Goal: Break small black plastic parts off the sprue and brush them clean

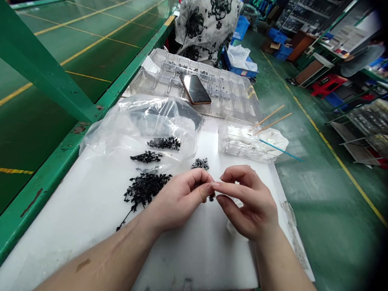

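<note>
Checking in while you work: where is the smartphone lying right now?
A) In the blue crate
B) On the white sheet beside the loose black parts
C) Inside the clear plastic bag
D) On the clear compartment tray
D. The smartphone lies face up across the clear compartment tray.

No legible text, labels or numbers anywhere.

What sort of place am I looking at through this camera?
Probably a small-parts assembly workshop: a green-painted floor with yellow lines, a clear plastic compartment tray, and loose black moulded parts on a white work surface.
</note>
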`<state>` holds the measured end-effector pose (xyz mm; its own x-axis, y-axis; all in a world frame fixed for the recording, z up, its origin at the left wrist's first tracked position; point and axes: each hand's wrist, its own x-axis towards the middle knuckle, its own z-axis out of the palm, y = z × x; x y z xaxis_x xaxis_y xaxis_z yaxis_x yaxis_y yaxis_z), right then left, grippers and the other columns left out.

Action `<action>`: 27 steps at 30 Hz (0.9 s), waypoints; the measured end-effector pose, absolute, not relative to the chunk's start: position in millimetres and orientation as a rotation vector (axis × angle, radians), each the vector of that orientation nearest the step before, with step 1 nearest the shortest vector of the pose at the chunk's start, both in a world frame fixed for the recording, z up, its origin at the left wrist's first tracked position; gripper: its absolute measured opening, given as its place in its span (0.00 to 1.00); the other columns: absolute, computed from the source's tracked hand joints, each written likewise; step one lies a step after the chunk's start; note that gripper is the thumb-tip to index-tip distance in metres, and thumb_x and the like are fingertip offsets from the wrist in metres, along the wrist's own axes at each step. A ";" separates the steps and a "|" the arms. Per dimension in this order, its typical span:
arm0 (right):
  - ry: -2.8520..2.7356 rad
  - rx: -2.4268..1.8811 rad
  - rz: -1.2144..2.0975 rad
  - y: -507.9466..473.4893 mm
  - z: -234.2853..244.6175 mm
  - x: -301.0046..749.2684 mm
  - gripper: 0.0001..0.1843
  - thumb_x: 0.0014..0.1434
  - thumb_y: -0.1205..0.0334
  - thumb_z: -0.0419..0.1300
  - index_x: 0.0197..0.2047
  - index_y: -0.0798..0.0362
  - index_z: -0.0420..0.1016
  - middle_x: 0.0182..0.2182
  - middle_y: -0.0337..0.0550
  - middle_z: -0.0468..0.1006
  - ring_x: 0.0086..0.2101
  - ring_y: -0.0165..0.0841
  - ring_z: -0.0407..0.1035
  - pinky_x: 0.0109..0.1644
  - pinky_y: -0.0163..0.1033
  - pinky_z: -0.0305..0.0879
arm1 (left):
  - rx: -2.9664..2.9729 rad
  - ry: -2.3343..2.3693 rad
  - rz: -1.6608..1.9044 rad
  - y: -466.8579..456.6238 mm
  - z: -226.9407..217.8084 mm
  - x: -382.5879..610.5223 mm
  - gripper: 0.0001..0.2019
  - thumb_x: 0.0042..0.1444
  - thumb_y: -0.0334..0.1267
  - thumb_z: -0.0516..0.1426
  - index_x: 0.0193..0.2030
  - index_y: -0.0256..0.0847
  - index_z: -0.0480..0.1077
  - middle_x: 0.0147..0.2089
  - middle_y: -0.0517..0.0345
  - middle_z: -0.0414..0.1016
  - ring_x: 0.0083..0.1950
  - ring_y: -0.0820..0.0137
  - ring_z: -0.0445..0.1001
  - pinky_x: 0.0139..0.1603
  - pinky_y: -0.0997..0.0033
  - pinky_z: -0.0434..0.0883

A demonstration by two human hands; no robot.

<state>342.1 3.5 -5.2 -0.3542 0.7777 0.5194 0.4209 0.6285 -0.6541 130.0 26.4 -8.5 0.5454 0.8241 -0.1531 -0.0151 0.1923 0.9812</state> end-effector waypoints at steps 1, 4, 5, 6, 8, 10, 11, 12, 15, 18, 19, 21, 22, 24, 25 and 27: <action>-2.000 -0.953 0.513 4.7 -4.9 341.9 0.26 0.62 0.74 0.65 0.60 0.40 0.81 0.44 0.46 0.73 0.44 0.36 0.72 0.42 0.43 0.73 | 1.253 0.816 0.695 26.4 -9.2 130.0 0.11 0.72 0.43 0.58 0.39 0.41 0.72 0.33 0.64 0.70 0.35 0.73 0.67 0.38 0.71 0.65; -1.994 -0.993 0.483 8.2 -4.7 341.3 0.24 0.63 0.74 0.65 0.59 0.42 0.82 0.43 0.45 0.74 0.43 0.36 0.73 0.42 0.43 0.74 | 1.305 0.835 0.699 26.3 -10.3 129.2 0.09 0.72 0.40 0.57 0.39 0.41 0.72 0.34 0.64 0.71 0.35 0.73 0.67 0.38 0.72 0.65; -1.989 -1.002 0.477 8.8 -4.8 341.0 0.24 0.63 0.74 0.65 0.59 0.42 0.82 0.43 0.45 0.75 0.43 0.35 0.73 0.42 0.43 0.74 | 1.328 0.842 0.699 26.2 -10.3 128.9 0.08 0.72 0.39 0.57 0.39 0.41 0.72 0.34 0.64 0.71 0.35 0.73 0.67 0.39 0.72 0.65; -1.985 -1.000 0.475 9.2 -4.7 340.7 0.24 0.63 0.74 0.65 0.58 0.42 0.82 0.42 0.45 0.75 0.42 0.35 0.73 0.43 0.43 0.74 | 1.348 0.845 0.700 26.0 -10.0 128.7 0.08 0.72 0.39 0.57 0.40 0.41 0.73 0.34 0.64 0.72 0.36 0.73 0.67 0.39 0.72 0.65; -1.985 -0.971 0.482 9.1 -4.6 340.1 0.24 0.63 0.75 0.65 0.58 0.42 0.82 0.42 0.44 0.75 0.42 0.34 0.73 0.42 0.42 0.74 | 1.367 0.848 0.697 25.7 -8.9 128.6 0.08 0.72 0.40 0.57 0.40 0.41 0.73 0.35 0.64 0.72 0.36 0.73 0.67 0.39 0.72 0.66; -1.989 -0.939 0.505 8.7 -4.6 339.9 0.23 0.64 0.76 0.64 0.57 0.44 0.82 0.42 0.43 0.75 0.41 0.33 0.73 0.42 0.40 0.74 | 1.377 0.847 0.691 25.6 -7.8 128.9 0.08 0.72 0.40 0.57 0.40 0.42 0.73 0.34 0.64 0.72 0.36 0.73 0.68 0.40 0.71 0.66; -1.987 -0.934 0.522 8.5 -4.6 340.1 0.22 0.64 0.77 0.64 0.55 0.44 0.82 0.41 0.43 0.75 0.41 0.32 0.73 0.42 0.40 0.73 | 1.386 0.851 0.687 25.6 -7.3 129.1 0.08 0.71 0.39 0.57 0.41 0.42 0.73 0.34 0.65 0.72 0.36 0.73 0.68 0.39 0.71 0.66; -1.975 -0.942 0.540 8.4 -4.7 340.4 0.20 0.64 0.76 0.64 0.54 0.45 0.82 0.41 0.43 0.76 0.41 0.32 0.73 0.43 0.40 0.73 | 1.402 0.854 0.682 25.6 -6.9 129.5 0.07 0.71 0.38 0.57 0.40 0.42 0.73 0.34 0.65 0.72 0.36 0.73 0.68 0.40 0.71 0.66; -1.922 -1.016 0.608 8.0 -5.3 341.3 0.15 0.65 0.74 0.65 0.51 0.47 0.81 0.41 0.42 0.77 0.41 0.32 0.73 0.44 0.40 0.72 | 1.461 0.855 0.659 25.3 -5.7 131.0 0.07 0.70 0.37 0.57 0.39 0.42 0.73 0.34 0.65 0.72 0.36 0.72 0.69 0.40 0.71 0.67; -1.902 -1.073 0.653 7.1 -6.2 341.5 0.11 0.66 0.71 0.65 0.48 0.47 0.81 0.40 0.41 0.78 0.41 0.32 0.74 0.43 0.40 0.71 | 1.502 0.877 0.657 24.3 -3.8 132.6 0.08 0.72 0.40 0.56 0.41 0.42 0.73 0.35 0.64 0.73 0.37 0.71 0.69 0.39 0.70 0.66; -1.904 -1.082 0.658 6.9 -6.5 342.2 0.10 0.66 0.70 0.65 0.48 0.47 0.81 0.40 0.41 0.78 0.41 0.33 0.74 0.42 0.40 0.71 | 1.509 0.889 0.664 23.8 -3.0 132.8 0.09 0.72 0.41 0.56 0.41 0.42 0.73 0.35 0.64 0.72 0.37 0.71 0.69 0.39 0.69 0.66; -1.852 -1.113 0.639 7.9 -7.4 347.2 0.09 0.66 0.68 0.66 0.48 0.47 0.81 0.40 0.42 0.79 0.41 0.34 0.74 0.42 0.41 0.71 | 1.509 0.915 0.675 23.0 -1.5 132.8 0.09 0.72 0.42 0.56 0.41 0.43 0.73 0.35 0.64 0.72 0.36 0.71 0.68 0.38 0.69 0.65; -1.759 -1.153 0.591 9.6 -8.0 352.3 0.08 0.66 0.66 0.66 0.48 0.47 0.82 0.40 0.42 0.79 0.40 0.34 0.74 0.42 0.41 0.71 | 1.501 0.930 0.678 22.6 -0.9 132.6 0.09 0.72 0.42 0.56 0.41 0.43 0.73 0.35 0.65 0.71 0.35 0.71 0.67 0.38 0.69 0.65; -1.422 -1.261 0.390 15.9 -9.2 369.5 0.06 0.67 0.63 0.66 0.47 0.48 0.82 0.37 0.42 0.78 0.37 0.34 0.72 0.40 0.41 0.70 | 1.478 0.949 0.678 21.7 -0.2 131.9 0.09 0.72 0.43 0.56 0.41 0.43 0.72 0.34 0.65 0.69 0.34 0.72 0.66 0.36 0.70 0.64; -1.212 -1.301 0.249 20.4 -9.9 381.3 0.06 0.66 0.62 0.66 0.46 0.49 0.82 0.36 0.41 0.77 0.34 0.32 0.70 0.38 0.41 0.68 | 1.462 0.955 0.680 21.3 -0.2 131.6 0.09 0.72 0.43 0.56 0.42 0.43 0.72 0.34 0.65 0.69 0.33 0.72 0.65 0.35 0.70 0.64; -0.810 -1.334 0.019 30.8 -11.0 408.7 0.08 0.62 0.64 0.68 0.46 0.50 0.79 0.36 0.39 0.75 0.31 0.29 0.66 0.33 0.37 0.64 | 1.441 0.955 0.687 20.5 -0.3 131.3 0.09 0.72 0.44 0.55 0.42 0.43 0.72 0.33 0.65 0.68 0.32 0.72 0.63 0.34 0.70 0.63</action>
<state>408.7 30.8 -11.0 0.7335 0.4513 0.5083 0.4269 0.2762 -0.8611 131.3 20.5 -0.3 0.4861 0.8651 -0.1241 0.1572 0.0531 0.9861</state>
